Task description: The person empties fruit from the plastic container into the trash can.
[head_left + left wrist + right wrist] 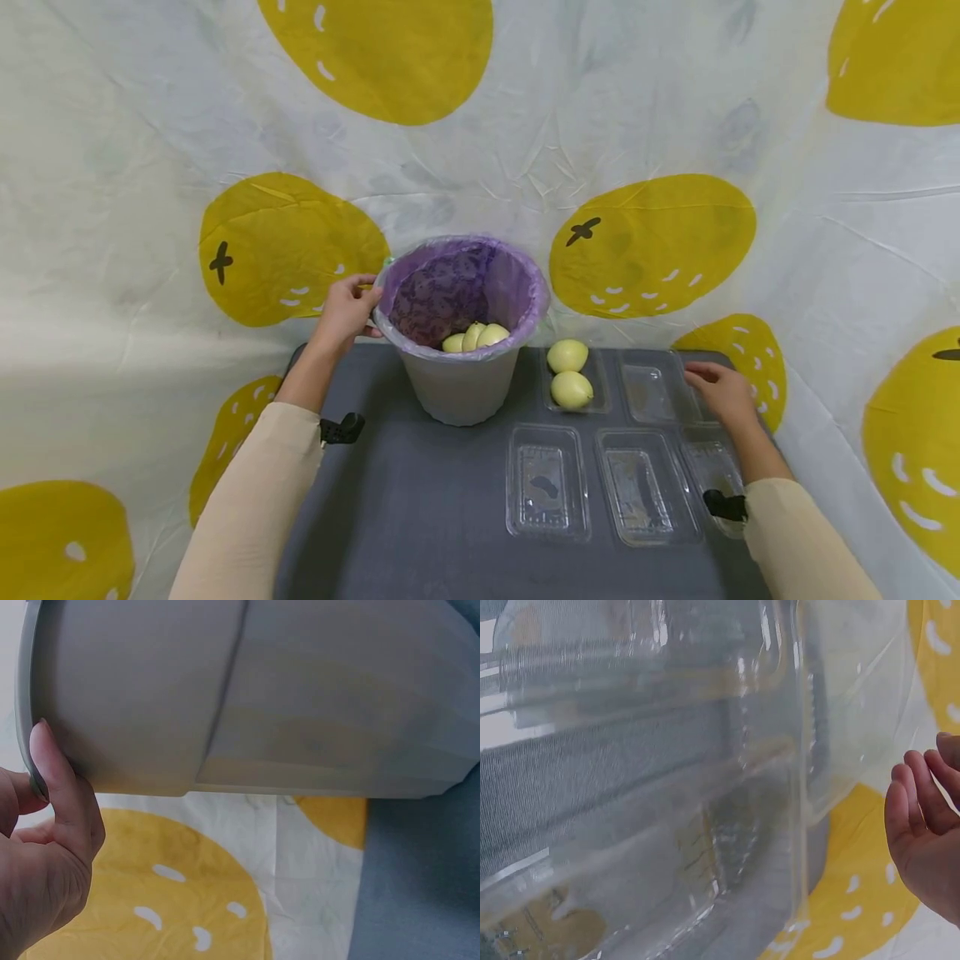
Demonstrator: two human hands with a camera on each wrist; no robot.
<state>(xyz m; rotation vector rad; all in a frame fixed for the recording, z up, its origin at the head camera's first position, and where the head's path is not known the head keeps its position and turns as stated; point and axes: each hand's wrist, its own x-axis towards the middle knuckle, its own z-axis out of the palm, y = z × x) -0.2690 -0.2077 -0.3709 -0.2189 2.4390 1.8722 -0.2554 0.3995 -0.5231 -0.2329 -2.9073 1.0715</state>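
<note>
At the back of the table stands a grey bin (457, 390) with a purple plastic liner (517, 287) folded over its rim. My left hand (348, 310) grips that rim at its left side, and the left wrist view shows the fingers (60, 776) hooked round the edge. Several pale yellow, lemon-shaped fruits (491, 335) lie inside. My right hand (723, 392) hovers by the right edge of a transparent plastic tray (647, 392), fingers loosely bent. In the right wrist view, nothing shows between those fingers (915, 795).
Right of the bin, two more pale yellow fruits (570, 389) sit in a transparent tray (600, 400). In the front row lie a left tray (547, 487), a middle tray (647, 492) and a right tray (712, 467) partly behind my forearm. A lemon-print cloth (480, 167) hangs behind the dark table (420, 500).
</note>
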